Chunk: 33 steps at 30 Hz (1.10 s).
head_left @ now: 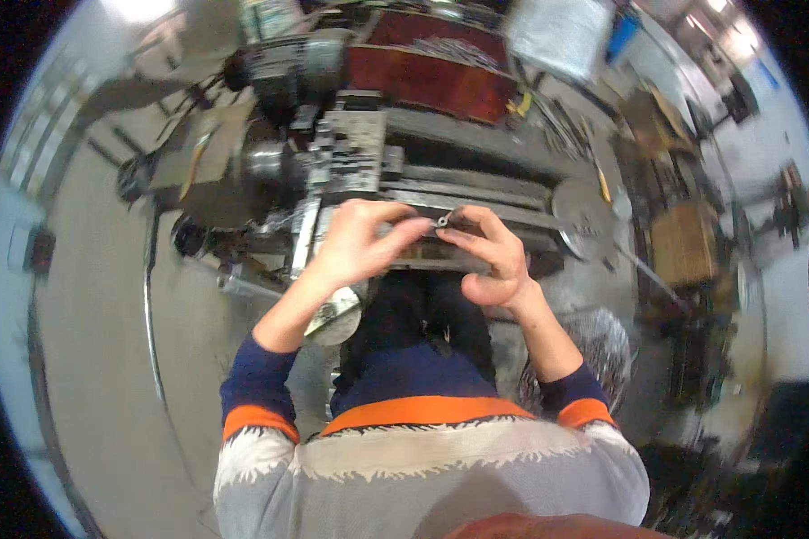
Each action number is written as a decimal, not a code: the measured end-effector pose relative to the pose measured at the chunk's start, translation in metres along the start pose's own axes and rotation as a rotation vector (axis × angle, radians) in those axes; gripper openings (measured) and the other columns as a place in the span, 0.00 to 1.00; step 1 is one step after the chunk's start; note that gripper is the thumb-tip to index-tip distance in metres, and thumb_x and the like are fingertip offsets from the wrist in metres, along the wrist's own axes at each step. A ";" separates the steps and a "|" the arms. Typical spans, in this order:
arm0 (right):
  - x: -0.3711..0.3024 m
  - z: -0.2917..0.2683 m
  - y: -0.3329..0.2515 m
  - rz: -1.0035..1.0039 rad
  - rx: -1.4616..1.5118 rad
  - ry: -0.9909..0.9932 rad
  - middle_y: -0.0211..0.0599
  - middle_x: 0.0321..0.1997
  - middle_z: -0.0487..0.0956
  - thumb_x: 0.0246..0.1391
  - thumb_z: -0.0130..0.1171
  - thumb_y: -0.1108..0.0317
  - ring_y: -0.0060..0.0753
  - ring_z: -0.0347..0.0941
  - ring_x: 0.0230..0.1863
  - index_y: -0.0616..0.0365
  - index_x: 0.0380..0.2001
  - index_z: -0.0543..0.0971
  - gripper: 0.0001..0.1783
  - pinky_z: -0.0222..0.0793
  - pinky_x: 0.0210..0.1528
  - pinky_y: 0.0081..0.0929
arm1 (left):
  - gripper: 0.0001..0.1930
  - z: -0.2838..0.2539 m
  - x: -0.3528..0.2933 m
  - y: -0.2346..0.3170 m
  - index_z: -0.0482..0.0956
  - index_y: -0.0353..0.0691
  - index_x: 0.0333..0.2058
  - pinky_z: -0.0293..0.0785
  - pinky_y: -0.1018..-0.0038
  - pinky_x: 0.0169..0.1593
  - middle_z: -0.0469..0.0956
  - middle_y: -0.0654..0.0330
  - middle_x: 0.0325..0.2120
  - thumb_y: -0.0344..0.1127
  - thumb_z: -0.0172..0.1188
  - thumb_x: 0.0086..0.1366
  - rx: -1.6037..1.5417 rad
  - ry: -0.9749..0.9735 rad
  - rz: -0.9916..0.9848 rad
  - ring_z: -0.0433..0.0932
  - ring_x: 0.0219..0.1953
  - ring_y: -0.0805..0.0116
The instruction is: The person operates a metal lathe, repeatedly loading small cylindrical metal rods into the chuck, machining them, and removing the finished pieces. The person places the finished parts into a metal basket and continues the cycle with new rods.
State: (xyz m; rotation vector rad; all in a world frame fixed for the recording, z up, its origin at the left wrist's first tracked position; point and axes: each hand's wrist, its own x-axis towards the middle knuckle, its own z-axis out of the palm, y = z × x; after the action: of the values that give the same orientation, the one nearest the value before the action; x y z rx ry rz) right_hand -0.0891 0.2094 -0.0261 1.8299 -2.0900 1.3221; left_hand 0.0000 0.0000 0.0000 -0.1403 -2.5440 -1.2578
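Note:
Between my hands is a small grey metal ring point(442, 221), its hole showing. The thumb and fingers of my right hand point(494, 260) pinch it from the right. From the left side, my left hand point(364, 241) reaches to the same spot. Its thumb and forefinger are closed together right beside the ring; what they grip, if anything, is too small and blurred to make out. Both hands are above the near side of a metal lathe point(476, 193), in front of its bed rails.
The lathe's carriage point(358, 148) stands beyond my left hand, with the round chuck point(270, 164) left of it. A dark red tray point(431, 76) of metal pieces lies behind. Tools point(562, 130) and a round grey disc point(584, 207) are at the right; a cardboard box point(683, 241) stands farther right.

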 end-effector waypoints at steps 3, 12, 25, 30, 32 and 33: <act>0.061 0.035 -0.006 -0.183 -0.036 0.035 0.54 0.47 0.68 0.33 0.56 0.61 0.52 0.68 0.47 0.66 0.39 0.74 0.26 0.65 0.48 0.35 | 0.15 -0.045 0.002 -0.012 0.79 0.34 0.31 0.70 0.69 0.33 0.77 0.49 0.24 0.42 0.56 0.58 0.096 -0.051 -0.022 0.77 0.28 0.59; 0.113 0.066 -0.026 -0.147 0.108 -0.240 0.43 0.35 0.75 0.26 0.55 0.66 0.46 0.72 0.38 0.58 0.29 0.79 0.19 0.68 0.41 0.35 | 0.16 -0.068 -0.048 -0.040 0.79 0.34 0.32 0.70 0.71 0.29 0.77 0.54 0.20 0.43 0.54 0.59 -0.049 0.063 -0.153 0.76 0.25 0.71; 0.225 0.131 0.025 -0.077 -0.546 -0.478 0.35 0.34 0.78 0.24 0.57 0.66 0.38 0.70 0.42 0.50 0.28 0.83 0.18 0.63 0.44 0.36 | 0.16 -0.181 -0.128 -0.097 0.72 0.33 0.43 0.71 0.79 0.29 0.78 0.59 0.24 0.34 0.58 0.57 -0.045 0.518 -0.412 0.76 0.26 0.76; 0.250 0.171 0.059 0.092 -0.777 -0.645 0.30 0.34 0.79 0.25 0.56 0.61 0.34 0.68 0.46 0.41 0.26 0.84 0.17 0.59 0.47 0.34 | 0.18 -0.253 -0.258 -0.129 0.73 0.37 0.45 0.67 0.79 0.27 0.74 0.61 0.17 0.26 0.50 0.53 0.402 0.803 -0.690 0.68 0.19 0.80; 0.254 0.175 0.058 0.080 -0.757 -0.658 0.30 0.34 0.79 0.25 0.56 0.62 0.34 0.68 0.45 0.41 0.26 0.84 0.17 0.59 0.47 0.33 | 0.19 -0.258 -0.321 -0.139 0.73 0.39 0.46 0.70 0.74 0.31 0.75 0.60 0.23 0.27 0.51 0.53 0.590 0.853 -0.783 0.72 0.23 0.74; 0.255 0.173 0.059 0.088 -0.753 -0.658 0.30 0.34 0.79 0.24 0.56 0.62 0.34 0.68 0.45 0.41 0.26 0.84 0.17 0.59 0.46 0.33 | 0.19 -0.260 -0.339 -0.140 0.73 0.39 0.46 0.70 0.73 0.32 0.75 0.59 0.24 0.29 0.53 0.53 0.772 0.784 -0.756 0.73 0.26 0.72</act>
State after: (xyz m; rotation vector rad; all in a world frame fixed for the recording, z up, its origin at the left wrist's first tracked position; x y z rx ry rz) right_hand -0.1316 -0.1010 -0.0251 1.9230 -2.4510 -0.1700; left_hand 0.3495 -0.2754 -0.0618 1.2841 -2.1589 -0.2577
